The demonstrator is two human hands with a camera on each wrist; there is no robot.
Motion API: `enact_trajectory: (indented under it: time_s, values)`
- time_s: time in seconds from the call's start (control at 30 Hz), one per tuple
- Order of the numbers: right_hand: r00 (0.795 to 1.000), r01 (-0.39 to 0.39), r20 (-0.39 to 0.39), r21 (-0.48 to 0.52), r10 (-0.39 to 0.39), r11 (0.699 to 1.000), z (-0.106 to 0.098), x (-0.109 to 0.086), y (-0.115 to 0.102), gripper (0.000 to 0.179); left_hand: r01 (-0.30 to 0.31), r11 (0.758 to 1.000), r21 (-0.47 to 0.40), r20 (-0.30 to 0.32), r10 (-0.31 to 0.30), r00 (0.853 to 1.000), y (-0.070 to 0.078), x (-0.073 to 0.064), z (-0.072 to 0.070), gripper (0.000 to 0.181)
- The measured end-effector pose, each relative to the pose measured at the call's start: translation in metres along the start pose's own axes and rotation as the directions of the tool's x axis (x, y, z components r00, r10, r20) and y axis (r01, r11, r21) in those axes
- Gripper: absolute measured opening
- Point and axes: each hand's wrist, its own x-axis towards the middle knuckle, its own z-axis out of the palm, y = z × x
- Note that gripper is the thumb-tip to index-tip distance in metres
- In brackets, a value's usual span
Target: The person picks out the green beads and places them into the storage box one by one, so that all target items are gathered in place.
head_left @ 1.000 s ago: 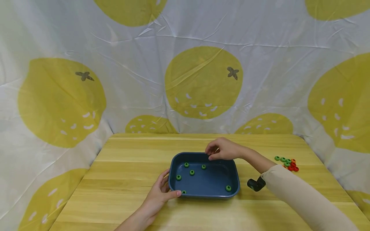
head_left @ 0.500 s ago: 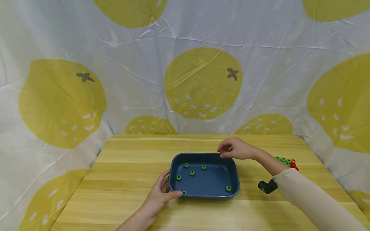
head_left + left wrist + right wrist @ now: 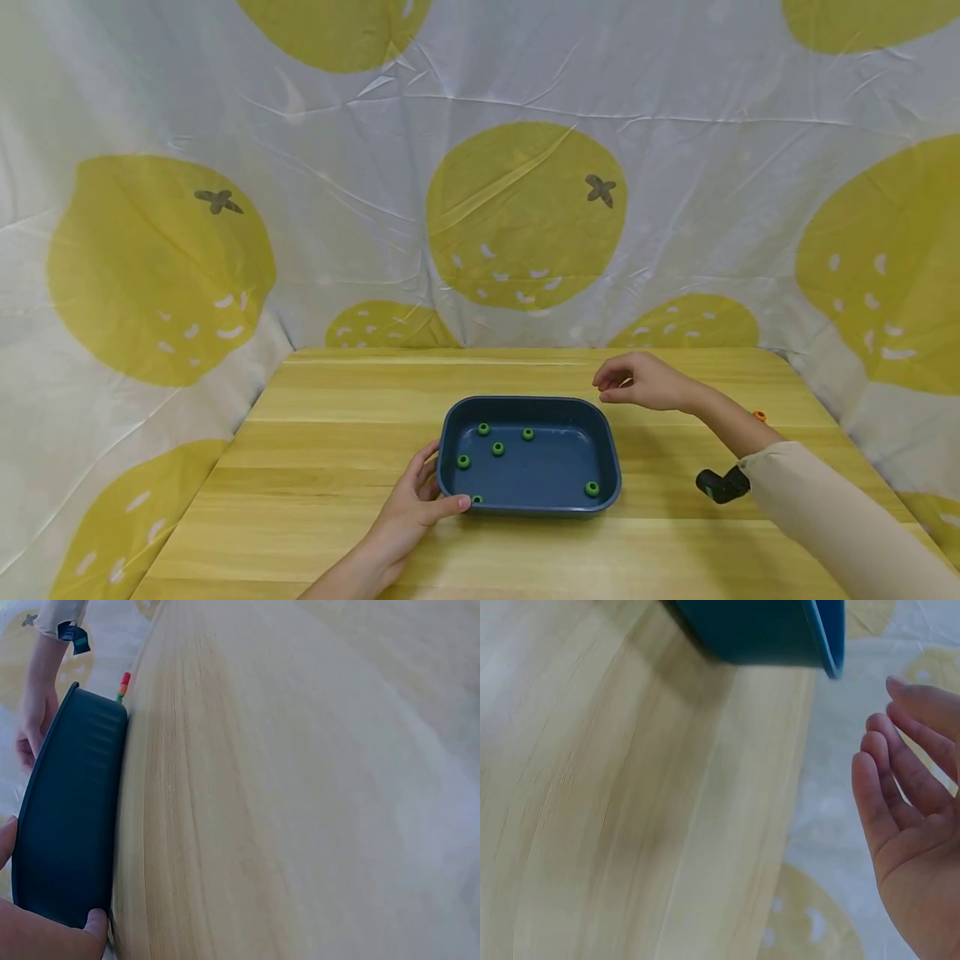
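Observation:
A dark blue rectangular tub [image 3: 540, 510] sits on the table with several small green beads [image 3: 498, 448] scattered on its floor. My left hand [image 3: 405, 508] grips its left end, thumb over the near rim and fingers round the outside wall. In the left wrist view that hand's fingertips [image 3: 96, 921] press on the tub's side. Beyond the tub's far right corner my right hand [image 3: 647, 382] hangs in the air, fingers loosely bent and holding nothing. The right wrist view shows its palm [image 3: 922, 862] bare, with the tub's corner a short way off.
Loose beads lie at the table's right, mostly hidden behind the right forearm; an orange bead [image 3: 760, 416] shows past it. A black wrist camera [image 3: 722, 484] juts from the right sleeve. Behind the wooden table [image 3: 315, 467] hangs a lemon-print cloth [image 3: 360, 208].
My right hand has moved right, from over the tub's far rim to past its right corner; its forearm now covers most of the loose beads. Left hand and tub have stayed put.

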Motion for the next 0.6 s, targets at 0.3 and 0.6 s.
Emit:
enact_trajectory:
  time_s: [0.3,0.6]
  values:
    - [0.993,-0.093,-0.070,0.008,0.094,0.996,-0.018,-0.024,0.014,0.023,-0.007,1.000,0.003,-0.003,0.007,1.000,0.001,0.000,0.001,0.100]
    - [0.982,-0.142,-0.126,-0.007,0.140,0.990,-0.028,-0.047,0.034,0.021,-0.005,1.000,0.008,-0.007,0.005,1.000,0.001,-0.001,0.001,0.099]
